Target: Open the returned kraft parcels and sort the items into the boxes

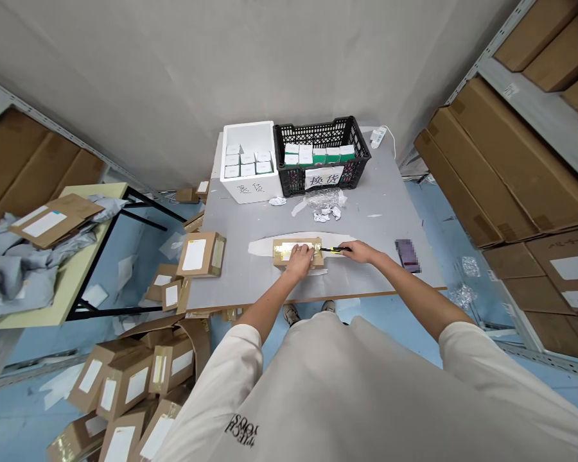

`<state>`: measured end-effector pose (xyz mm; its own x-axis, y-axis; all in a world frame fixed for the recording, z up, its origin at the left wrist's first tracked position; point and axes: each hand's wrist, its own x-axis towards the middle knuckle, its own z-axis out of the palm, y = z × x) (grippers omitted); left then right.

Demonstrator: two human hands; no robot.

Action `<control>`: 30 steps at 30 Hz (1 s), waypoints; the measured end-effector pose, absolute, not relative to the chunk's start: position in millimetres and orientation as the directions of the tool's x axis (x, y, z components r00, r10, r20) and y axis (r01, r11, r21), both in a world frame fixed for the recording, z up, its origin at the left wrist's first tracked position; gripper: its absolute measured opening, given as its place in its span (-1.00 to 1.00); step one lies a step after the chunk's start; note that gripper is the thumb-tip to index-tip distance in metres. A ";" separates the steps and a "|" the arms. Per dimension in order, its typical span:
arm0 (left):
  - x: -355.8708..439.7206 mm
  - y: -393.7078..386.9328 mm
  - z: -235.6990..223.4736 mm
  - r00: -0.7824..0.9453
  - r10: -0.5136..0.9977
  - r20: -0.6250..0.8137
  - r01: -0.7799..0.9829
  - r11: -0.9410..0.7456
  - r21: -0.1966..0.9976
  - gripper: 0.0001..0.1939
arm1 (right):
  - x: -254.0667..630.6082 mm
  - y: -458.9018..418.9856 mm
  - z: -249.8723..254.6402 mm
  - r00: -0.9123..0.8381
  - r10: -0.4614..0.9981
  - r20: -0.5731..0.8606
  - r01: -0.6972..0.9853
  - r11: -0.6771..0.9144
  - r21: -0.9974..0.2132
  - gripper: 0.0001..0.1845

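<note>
The left hand (298, 261) rests on a taped cardboard box (284, 251) on the surface (385, 205), the right hand (359, 252) holding a box cutter (336, 249) against its end, with a white foam box (243, 186) and black crate (320, 136) beyond.

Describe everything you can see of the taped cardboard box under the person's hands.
The small brown cardboard box lies flat on the grey table, on a pale curved patch of the tabletop. Glossy, yellowish packing tape covers much of its top and runs over its edges, with something pale showing beneath. The left hand rests on top, and the tip of a yellow-handled utility knife, held in the right hand, is at its right end. Any markings are too small to read.
</note>
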<state>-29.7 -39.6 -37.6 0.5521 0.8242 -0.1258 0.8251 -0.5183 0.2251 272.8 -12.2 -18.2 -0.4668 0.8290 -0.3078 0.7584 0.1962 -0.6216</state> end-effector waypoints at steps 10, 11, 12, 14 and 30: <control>-30.5 -46.4 -43.7 0.528 0.843 -0.105 0.835 -0.493 0.244 -0.38 | 233.9 27.7 -11.9 -0.499 0.780 -0.377 0.848 0.350 -0.399 -0.81; -30.7 -46.1 -44.0 0.527 0.843 -0.104 0.835 -0.491 0.249 -0.38 | 234.5 28.0 -12.4 -0.486 0.776 -0.402 0.849 0.311 -0.427 -0.83; -30.9 -45.8 -44.2 0.528 0.843 -0.105 0.833 -0.491 0.254 -0.38 | 236.4 27.2 -12.9 -0.475 0.768 -0.430 0.844 0.260 -0.468 -0.84; -31.5 -45.3 -44.3 0.527 0.843 -0.107 0.834 -0.489 0.256 -0.41 | 242.9 22.5 -13.9 -0.467 0.735 -0.492 0.818 0.148 -0.555 -0.82; -31.9 -48.5 -41.5 0.533 0.840 -0.102 0.837 -0.506 0.207 -0.51 | 270.4 -41.8 -40.1 -0.483 0.656 -0.581 0.613 -0.220 -0.759 -0.62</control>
